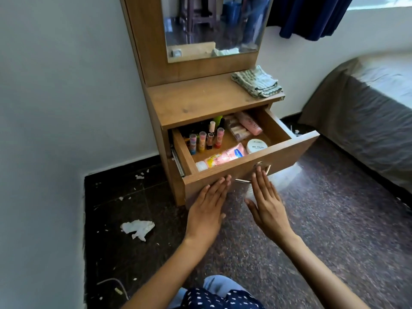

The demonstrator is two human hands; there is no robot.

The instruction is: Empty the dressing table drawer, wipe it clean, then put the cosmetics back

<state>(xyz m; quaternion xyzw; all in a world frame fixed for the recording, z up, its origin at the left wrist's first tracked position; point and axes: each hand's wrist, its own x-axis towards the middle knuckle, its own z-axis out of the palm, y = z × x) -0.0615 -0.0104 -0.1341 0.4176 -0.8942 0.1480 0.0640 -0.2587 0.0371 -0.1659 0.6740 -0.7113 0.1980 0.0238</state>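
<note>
The wooden drawer (289, 150) of the dressing table stands pulled out, full of cosmetics. Inside are upright lipstick tubes (206, 141), a pink tube (231, 155) lying along the front, a white nail polish remover jar (256, 145) and a pink bottle (249, 123) at the back. My left hand (208, 208) lies flat with its fingertips against the drawer front. My right hand (265, 197) is flat too, its fingertips at the metal handle (259, 167). Neither hand holds anything. A folded green striped cloth (256, 82) rests on the table top.
A crumpled white tissue (138, 228) and paper scraps lie on the dark floor to the left. A bed with a grey cover (367, 103) stands to the right. The mirror (214, 27) rises above the table, with a white wall on the left.
</note>
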